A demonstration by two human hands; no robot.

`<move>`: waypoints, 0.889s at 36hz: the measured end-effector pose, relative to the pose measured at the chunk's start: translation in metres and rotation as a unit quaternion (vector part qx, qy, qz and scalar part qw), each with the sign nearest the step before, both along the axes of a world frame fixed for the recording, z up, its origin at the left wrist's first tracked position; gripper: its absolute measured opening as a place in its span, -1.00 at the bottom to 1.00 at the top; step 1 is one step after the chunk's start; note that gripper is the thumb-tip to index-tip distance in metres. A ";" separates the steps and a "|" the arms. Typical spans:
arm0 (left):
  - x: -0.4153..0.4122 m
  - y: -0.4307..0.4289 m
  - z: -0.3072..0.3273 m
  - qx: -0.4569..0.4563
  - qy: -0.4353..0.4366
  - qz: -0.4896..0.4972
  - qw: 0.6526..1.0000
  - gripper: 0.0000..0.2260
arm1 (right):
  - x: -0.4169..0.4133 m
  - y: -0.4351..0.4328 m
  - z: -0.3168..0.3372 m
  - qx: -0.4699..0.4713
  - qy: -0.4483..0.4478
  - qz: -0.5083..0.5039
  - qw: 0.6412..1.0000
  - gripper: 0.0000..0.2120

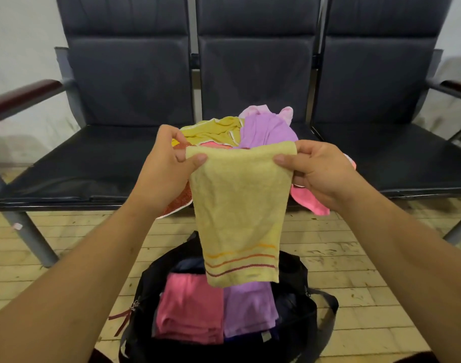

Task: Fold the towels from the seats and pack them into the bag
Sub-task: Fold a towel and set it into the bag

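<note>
A yellow towel [240, 213] is held up above the bag [297, 305], pinched at its top corners by the left hand [169, 163] and the right hand [318, 171]. The top edge should be kept tight and level, so the next fold is even. The cloth is soft, fuzzy and long, with stripes low down. A pink towel [190, 310] and a purple towel [247, 307] are packed flat in the bag; a heap [266, 129] is seen behind it.

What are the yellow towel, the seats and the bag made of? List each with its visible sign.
Yellow towel: apparently cotton terry, matte; nubby pile, hangs limp, woven stripes near the hem.
Seats: leather or vinyl over padding, I cannot tell which; smooth, faint sheen, creases.
Bag: probably synthetic woven fabric, black, matte; its walls sag and crumple.
</note>
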State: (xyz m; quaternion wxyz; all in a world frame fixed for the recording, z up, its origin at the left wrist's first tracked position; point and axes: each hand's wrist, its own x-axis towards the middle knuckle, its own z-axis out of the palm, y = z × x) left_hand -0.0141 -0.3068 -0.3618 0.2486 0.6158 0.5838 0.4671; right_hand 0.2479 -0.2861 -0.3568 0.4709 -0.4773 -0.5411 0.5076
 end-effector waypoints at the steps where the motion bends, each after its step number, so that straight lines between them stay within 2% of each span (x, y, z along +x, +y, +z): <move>1: 0.000 -0.001 0.002 0.004 0.009 0.000 1.000 -0.73 | -0.001 -0.001 0.001 0.004 -0.003 -0.006 1.000 -0.80; 4: -0.003 -0.003 0.004 0.006 0.029 -0.022 0.999 -0.73 | -0.002 -0.003 0.003 0.018 -0.019 -0.020 0.999 -0.81; 8: -0.005 -0.003 0.004 0.011 0.038 -0.034 0.999 -0.87 | 0.000 -0.001 0.002 0.035 -0.036 -0.039 0.998 -0.84; 16: -0.002 -0.003 0.002 0.016 0.014 -0.034 0.999 -0.85 | 0.001 0.002 -0.002 0.051 -0.060 -0.063 0.995 -0.89; 20: -0.004 -0.002 0.000 -0.043 -0.036 -0.098 0.994 -0.77 | 0.001 0.003 -0.005 0.057 -0.083 -0.089 0.991 -0.88; 23: -0.004 0.001 -0.004 -0.049 -0.002 -0.104 0.993 -0.71 | 0.001 0.002 -0.004 0.063 -0.104 -0.099 0.988 -0.82; 27: -0.001 0.005 -0.008 0.000 0.085 -0.031 0.996 -0.80 | 0.001 0.000 -0.001 0.067 -0.112 -0.107 0.986 -0.79; 32: 0.002 0.005 -0.007 0.036 0.134 -0.001 0.990 -0.88 | -0.003 -0.004 0.003 0.059 -0.092 -0.138 0.984 -0.68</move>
